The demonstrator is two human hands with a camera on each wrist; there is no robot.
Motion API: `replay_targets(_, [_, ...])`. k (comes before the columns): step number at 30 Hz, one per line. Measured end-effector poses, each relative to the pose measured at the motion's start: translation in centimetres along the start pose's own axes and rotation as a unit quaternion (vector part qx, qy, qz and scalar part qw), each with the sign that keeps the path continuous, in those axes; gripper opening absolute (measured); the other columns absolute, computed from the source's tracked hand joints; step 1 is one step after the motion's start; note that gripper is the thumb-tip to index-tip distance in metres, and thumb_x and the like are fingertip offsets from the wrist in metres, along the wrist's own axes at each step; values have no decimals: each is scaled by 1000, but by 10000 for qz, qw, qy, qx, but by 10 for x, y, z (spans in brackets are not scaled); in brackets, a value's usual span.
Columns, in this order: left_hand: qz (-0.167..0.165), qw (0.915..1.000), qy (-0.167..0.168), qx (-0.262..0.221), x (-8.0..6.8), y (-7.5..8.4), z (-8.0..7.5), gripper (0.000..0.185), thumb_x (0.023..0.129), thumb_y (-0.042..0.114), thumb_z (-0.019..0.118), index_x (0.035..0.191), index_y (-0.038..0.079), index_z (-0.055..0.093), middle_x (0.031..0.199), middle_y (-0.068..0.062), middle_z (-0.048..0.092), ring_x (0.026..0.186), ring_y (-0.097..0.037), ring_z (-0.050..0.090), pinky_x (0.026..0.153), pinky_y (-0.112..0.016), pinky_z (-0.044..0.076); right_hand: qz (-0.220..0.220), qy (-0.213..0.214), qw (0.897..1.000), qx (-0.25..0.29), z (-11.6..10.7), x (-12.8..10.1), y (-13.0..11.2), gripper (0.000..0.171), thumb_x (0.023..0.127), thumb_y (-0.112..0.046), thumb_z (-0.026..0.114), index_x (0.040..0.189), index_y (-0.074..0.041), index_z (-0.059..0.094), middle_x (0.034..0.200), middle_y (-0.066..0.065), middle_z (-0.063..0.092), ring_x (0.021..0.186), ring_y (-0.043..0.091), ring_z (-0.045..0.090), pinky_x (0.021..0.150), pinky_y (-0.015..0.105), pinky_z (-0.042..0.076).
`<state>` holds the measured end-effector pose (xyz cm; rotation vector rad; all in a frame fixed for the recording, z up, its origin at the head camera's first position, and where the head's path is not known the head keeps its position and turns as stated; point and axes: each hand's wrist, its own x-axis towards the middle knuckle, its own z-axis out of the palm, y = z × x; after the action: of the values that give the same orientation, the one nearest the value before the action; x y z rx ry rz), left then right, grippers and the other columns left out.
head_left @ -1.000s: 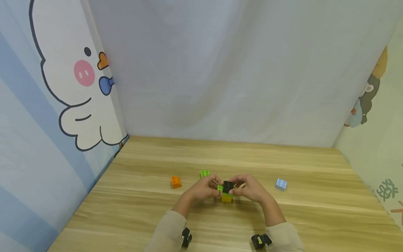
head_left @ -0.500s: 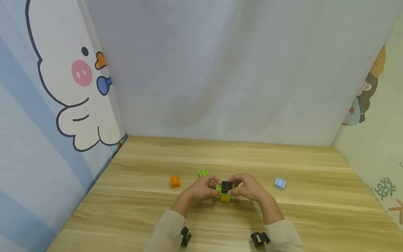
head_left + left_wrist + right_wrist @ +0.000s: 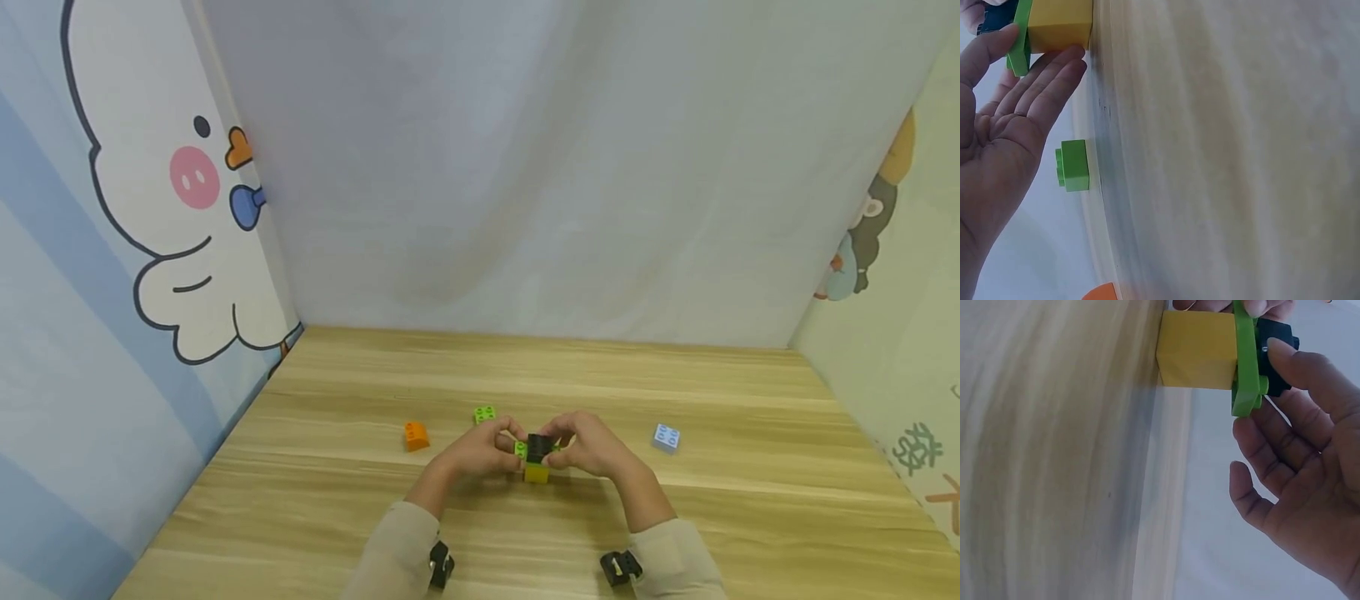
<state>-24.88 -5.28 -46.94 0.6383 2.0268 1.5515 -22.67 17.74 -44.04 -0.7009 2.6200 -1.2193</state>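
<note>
A small stack stands on the table between both hands: a yellow block (image 3: 1197,349) at the bottom, a flat green plate (image 3: 1246,359) across it and a black brick (image 3: 537,447) on top. The green plate is wider than the yellow block, and its studded ends stick out on both sides. My left hand (image 3: 483,447) steadies the stack from the left, its thumb on the green plate and its fingertips along the yellow block. From the right, my right hand (image 3: 588,444) pinches the black brick between thumb and fingers.
Just beyond my left hand lies a green brick (image 3: 485,414). An orange curved brick (image 3: 416,436) sits farther left, and a light blue brick (image 3: 666,437) is off to the right. A grey curtain (image 3: 525,167) hangs behind the wooden table (image 3: 337,517).
Both hands stay at the stack in nearly the same pose. The black brick, slightly turned a second ago, now looks squarer over the green plate.
</note>
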Motion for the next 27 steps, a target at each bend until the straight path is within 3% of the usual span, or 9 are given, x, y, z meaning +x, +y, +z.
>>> replay_targets(8, [2,9999,-41,91,1,0,-1,29,89,-4,67,115,1,54,100,-19,75,78,-15,61,70,-26,47,-67,16,9996,-285,3,4,1,25,80,-1,82,103,2,75,93,4,72,79,14,58,68,29,51])
replay_targets(13, [9,9999,-22,145,1,0,-2,27,89,-4,68,113,0,56,107,-21,75,87,-16,67,75,-26,50,-305,-29,9983,-496,3,5,0,22,80,-2,81,101,2,74,90,2,71,75,10,56,66,28,50])
replay_targets(21, [-54,9996,-65,263,1,2,-2,26,91,-1,69,114,2,57,107,-17,75,90,-16,68,77,-28,51,-93,-230,9997,-28,-2,2,3,30,86,-10,82,112,4,74,104,10,74,83,14,61,73,32,54])
replay_targets(27, [-50,9997,-90,242,2,2,-3,26,91,-1,68,113,2,57,105,-15,76,89,-14,68,76,-26,51,-262,-100,9995,142,0,2,7,27,92,-18,78,111,0,73,109,9,73,89,15,61,78,35,53])
